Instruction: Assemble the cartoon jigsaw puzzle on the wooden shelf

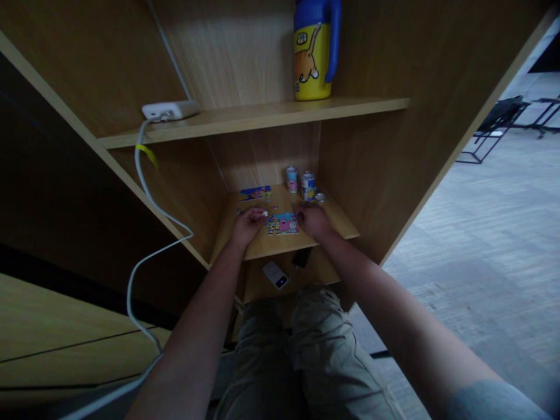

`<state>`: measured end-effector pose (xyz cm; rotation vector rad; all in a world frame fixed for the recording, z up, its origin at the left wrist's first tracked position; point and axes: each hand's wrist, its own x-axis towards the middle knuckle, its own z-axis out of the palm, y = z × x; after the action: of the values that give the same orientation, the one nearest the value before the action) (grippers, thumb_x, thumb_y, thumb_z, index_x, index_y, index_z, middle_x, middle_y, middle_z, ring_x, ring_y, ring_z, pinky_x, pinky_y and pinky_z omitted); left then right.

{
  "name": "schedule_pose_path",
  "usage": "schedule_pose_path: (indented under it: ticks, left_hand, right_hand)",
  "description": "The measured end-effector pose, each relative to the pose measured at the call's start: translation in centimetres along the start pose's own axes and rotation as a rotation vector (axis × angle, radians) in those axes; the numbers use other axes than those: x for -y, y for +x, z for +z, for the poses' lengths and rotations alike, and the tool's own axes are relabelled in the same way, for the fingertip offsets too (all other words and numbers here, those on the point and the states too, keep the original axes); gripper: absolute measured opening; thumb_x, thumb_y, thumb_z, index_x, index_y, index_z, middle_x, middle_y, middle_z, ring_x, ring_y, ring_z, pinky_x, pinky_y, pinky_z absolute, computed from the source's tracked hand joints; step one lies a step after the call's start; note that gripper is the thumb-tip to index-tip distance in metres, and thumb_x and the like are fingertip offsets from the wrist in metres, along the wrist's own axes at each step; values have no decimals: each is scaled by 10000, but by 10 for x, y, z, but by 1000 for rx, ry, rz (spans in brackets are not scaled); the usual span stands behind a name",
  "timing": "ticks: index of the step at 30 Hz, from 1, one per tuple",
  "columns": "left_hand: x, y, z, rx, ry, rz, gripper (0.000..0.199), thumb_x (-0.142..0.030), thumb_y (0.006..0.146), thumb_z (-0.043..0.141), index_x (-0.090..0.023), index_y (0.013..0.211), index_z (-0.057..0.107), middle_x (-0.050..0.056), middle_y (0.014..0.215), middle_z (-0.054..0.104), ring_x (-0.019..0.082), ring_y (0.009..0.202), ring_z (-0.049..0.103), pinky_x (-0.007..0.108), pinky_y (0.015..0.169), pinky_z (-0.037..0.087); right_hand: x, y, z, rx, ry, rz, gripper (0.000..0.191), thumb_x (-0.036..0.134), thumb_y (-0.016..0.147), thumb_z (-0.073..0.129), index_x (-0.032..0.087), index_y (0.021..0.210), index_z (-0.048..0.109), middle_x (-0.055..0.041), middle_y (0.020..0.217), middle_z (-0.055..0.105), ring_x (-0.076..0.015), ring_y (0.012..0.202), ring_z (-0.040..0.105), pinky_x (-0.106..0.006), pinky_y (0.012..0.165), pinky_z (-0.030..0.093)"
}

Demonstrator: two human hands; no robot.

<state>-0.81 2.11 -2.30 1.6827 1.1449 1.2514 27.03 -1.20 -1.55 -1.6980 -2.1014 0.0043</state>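
Over a wooden shelf (271, 247) beside grey flooring (464, 251), left hand (249, 220) pinches puzzle piece (265, 214); right hand (313, 219), grip unclear.

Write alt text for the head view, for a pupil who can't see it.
A person's left hand holds a white puzzle piece beside a colourful jigsaw on a wooden shelf, with the right hand at the jigsaw's other side. Two cans stand behind; a yellow mug sits on a higher shelf.

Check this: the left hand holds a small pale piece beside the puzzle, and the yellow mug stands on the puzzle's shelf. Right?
Not quite: in the head view, the yellow mug stands on the upper shelf, above the puzzle. The left hand does hold a small pale piece beside the puzzle.
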Motion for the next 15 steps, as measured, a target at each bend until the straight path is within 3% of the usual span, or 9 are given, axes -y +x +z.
schedule_pose_path:
  ticks: [15]
  left_hand:
    - [14,6,2,30,75,68,335,-445,802,934,-223,1016,804,61,943,835,235,885,765,393,879,620]
  right_hand:
    - [-3,2,3,7,18,-11,323,194,1057,561,198,1214,843,-139,1287,804,-283,1251,695,-369,1167,467]
